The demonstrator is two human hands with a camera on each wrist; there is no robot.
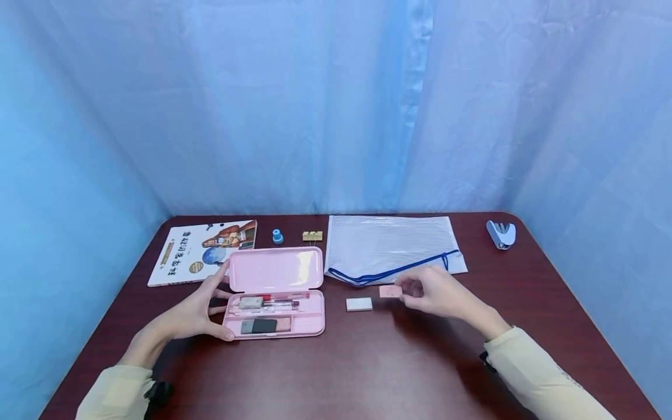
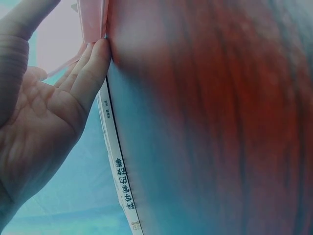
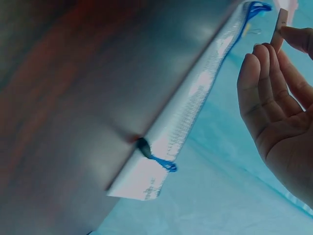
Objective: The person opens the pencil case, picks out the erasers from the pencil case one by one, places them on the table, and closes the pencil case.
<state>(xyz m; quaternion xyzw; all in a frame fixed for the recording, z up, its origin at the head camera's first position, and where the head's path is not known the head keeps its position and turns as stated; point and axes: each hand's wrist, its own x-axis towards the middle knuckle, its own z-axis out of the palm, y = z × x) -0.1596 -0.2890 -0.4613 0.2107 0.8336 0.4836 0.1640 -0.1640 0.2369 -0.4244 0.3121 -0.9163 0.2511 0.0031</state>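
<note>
A pink pencil case (image 1: 310,324) lies with its lid (image 1: 275,269) raised. Inside are pens and pencils, a whitish eraser (image 1: 251,302), and grey, dark and pink blocks in the front compartment. My left hand (image 1: 189,310) spreads along the case's left side, thumb at the front corner and index finger up at the lid's edge; in the left wrist view its straight fingers touch the case. My right hand (image 1: 438,294) pinches a small pink eraser (image 1: 389,291) between thumb and fingers, above the table. Left of it, a white eraser (image 1: 359,304) lies on the table.
Behind the case are a picture book (image 1: 178,251), a small blue item (image 1: 277,236) and a gold binder clip (image 1: 312,236). A white mesh pouch (image 1: 388,245) with blue cord lies behind the erasers. At the back right sits a stapler (image 1: 501,234). Blue curtains surround the table.
</note>
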